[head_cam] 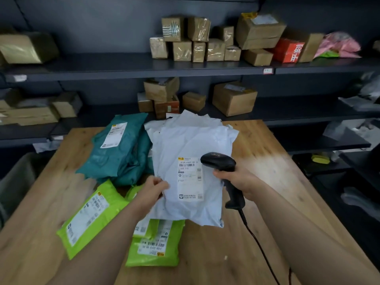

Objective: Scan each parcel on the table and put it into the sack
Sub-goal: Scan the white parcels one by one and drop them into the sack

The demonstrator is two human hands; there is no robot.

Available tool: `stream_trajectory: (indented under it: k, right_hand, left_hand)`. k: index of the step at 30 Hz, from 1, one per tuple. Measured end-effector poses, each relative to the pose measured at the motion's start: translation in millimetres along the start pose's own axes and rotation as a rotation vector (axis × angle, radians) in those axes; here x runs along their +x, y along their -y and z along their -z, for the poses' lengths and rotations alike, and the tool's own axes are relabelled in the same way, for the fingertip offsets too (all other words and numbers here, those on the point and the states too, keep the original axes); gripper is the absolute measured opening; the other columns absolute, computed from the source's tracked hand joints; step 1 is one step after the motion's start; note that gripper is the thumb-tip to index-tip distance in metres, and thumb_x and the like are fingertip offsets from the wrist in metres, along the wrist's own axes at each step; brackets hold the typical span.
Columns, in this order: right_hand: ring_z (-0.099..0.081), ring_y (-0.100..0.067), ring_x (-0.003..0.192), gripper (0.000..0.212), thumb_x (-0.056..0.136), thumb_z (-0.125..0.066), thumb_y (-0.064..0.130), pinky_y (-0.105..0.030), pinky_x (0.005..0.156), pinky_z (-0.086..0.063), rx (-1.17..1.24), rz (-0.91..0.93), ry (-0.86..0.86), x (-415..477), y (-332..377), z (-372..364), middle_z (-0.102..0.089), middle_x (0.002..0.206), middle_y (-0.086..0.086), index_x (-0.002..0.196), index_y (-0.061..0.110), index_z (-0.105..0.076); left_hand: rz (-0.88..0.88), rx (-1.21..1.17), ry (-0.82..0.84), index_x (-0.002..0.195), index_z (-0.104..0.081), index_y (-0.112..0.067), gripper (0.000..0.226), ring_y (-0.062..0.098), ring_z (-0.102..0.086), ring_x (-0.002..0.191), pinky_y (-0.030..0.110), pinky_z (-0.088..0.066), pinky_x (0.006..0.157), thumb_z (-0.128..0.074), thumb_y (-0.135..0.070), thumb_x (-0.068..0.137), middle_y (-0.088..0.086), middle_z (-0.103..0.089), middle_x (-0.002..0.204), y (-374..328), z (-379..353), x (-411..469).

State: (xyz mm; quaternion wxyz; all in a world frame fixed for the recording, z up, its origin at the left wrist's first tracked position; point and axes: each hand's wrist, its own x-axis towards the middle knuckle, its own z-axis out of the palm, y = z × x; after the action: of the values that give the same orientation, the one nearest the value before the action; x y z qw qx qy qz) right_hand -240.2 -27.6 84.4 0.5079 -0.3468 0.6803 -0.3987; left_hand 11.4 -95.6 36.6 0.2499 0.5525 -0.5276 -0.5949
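My left hand pinches the left edge of a white poly-mailer parcel, label side up, lifted a little over the wooden table. My right hand grips a black corded barcode scanner, its head just right of the parcel's label. More white mailers lie stacked behind. Teal parcels sit at the left, lime-green parcels at the near left and under the held one. The sack is a grey shape off the table's left edge.
Dark shelving behind the table carries several cardboard boxes, a red box and a pink bag. The scanner's cable trails over the near right of the table. More shelves with grey bags stand at the right.
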Motion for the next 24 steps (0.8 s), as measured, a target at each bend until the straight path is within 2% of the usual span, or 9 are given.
stream_trajectory:
  k: [2,4,7,11,13,15,17,20,24]
  right_hand:
    - [-0.061,-0.003,0.053,0.012,0.088,-0.071,0.017,-0.015,0.049,-0.046,-0.002,-0.011,-0.009,-5.0,-7.6,-1.9,-0.067,0.065,0.008,0.098,0.011,-0.066]
    - [-0.062,-0.008,0.062,0.02,0.088,-0.07,0.017,-0.019,0.055,-0.048,-0.011,-0.016,-0.019,-8.8,-12.6,-1.2,-0.067,0.077,0.002,0.106,0.01,-0.066]
    - [-0.064,-0.017,0.076,0.025,0.089,-0.069,0.014,-0.025,0.066,-0.052,-0.041,-0.016,-0.037,-16.0,-17.1,1.7,-0.069,0.091,-0.006,0.112,0.007,-0.065]
    - [-0.063,-0.006,0.067,0.023,0.089,-0.068,0.01,-0.013,0.051,-0.048,-0.043,0.017,-0.047,-30.4,-22.6,6.5,-0.068,0.084,0.002,0.112,0.01,-0.063]
    - [-0.061,-0.001,0.064,0.017,0.089,-0.068,0.013,-0.009,0.05,-0.045,-0.11,0.057,-0.093,-39.2,-23.9,10.4,-0.066,0.082,0.006,0.105,0.014,-0.064]
    - [-0.061,-0.005,0.058,0.009,0.088,-0.07,0.019,-0.016,0.054,-0.047,-0.171,0.065,-0.103,-51.5,-26.5,16.9,-0.065,0.077,0.004,0.095,0.018,-0.063]
    - [-0.058,-0.01,0.05,0.01,0.086,-0.07,0.023,-0.022,0.051,-0.048,-0.186,0.055,-0.091,-65.1,-28.9,23.2,-0.063,0.069,0.0,0.083,0.017,-0.063]
    - [-0.054,-0.01,0.045,0.016,0.085,-0.068,0.025,-0.019,0.045,-0.046,-0.242,0.06,-0.109,-83.2,-31.0,29.9,-0.058,0.057,0.003,0.074,0.017,-0.06]
    - [-0.052,-0.012,0.044,0.019,0.084,-0.068,0.026,-0.019,0.045,-0.044,-0.193,0.055,-0.138,-97.5,-34.6,34.7,-0.058,0.056,0.001,0.075,0.012,-0.06]
  left_hand:
    - [0.06,-0.273,-0.043,0.134,-0.035,-0.016,0.058,0.019,-0.06,0.093,0.031,-0.05,0.071,-0.067,-0.031,0.088,0.001,-0.056,0.118,-1.3,-7.0,4.4]
    - [0.093,-0.237,-0.008,0.141,-0.035,-0.017,0.078,0.019,-0.062,0.102,0.034,-0.053,0.079,-0.073,-0.046,0.079,-0.008,-0.057,0.124,-1.7,-12.2,10.2]
    - [0.129,-0.109,0.11,0.122,-0.062,-0.014,0.057,0.02,-0.069,0.096,0.032,-0.055,0.074,-0.077,-0.043,0.075,-0.001,-0.072,0.11,1.7,-22.7,14.5]
    - [0.124,-0.234,0.135,0.115,-0.066,-0.01,0.036,0.026,-0.071,0.094,0.04,-0.058,0.079,-0.075,-0.023,0.082,0.007,-0.074,0.104,17.5,-41.8,15.4]
    - [0.068,-0.269,0.098,0.114,-0.066,-0.009,0.032,0.029,-0.07,0.097,0.047,-0.056,0.087,-0.073,-0.017,0.084,0.01,-0.073,0.109,23.8,-50.1,13.9]
    - [-0.006,-0.268,0.068,0.118,-0.064,-0.007,0.034,0.029,-0.068,0.101,0.05,-0.053,0.092,-0.07,-0.013,0.086,0.013,-0.07,0.113,28.8,-59.5,10.3]
    - [-0.071,-0.288,0.05,0.123,-0.06,-0.006,0.038,0.028,-0.067,0.104,0.049,-0.052,0.094,-0.069,-0.011,0.086,0.011,-0.069,0.115,32.2,-69.6,6.8]
    - [-0.132,-0.314,0.039,0.127,-0.057,-0.009,0.039,0.023,-0.065,0.108,0.045,-0.051,0.096,-0.067,-0.013,0.089,0.008,-0.067,0.12,33.2,-83.7,1.9]
    - [-0.166,-0.338,0.035,0.138,-0.046,-0.011,0.049,0.02,-0.058,0.117,0.04,-0.047,0.101,-0.063,-0.015,0.092,0.004,-0.06,0.129,34.1,-94.6,-1.2]
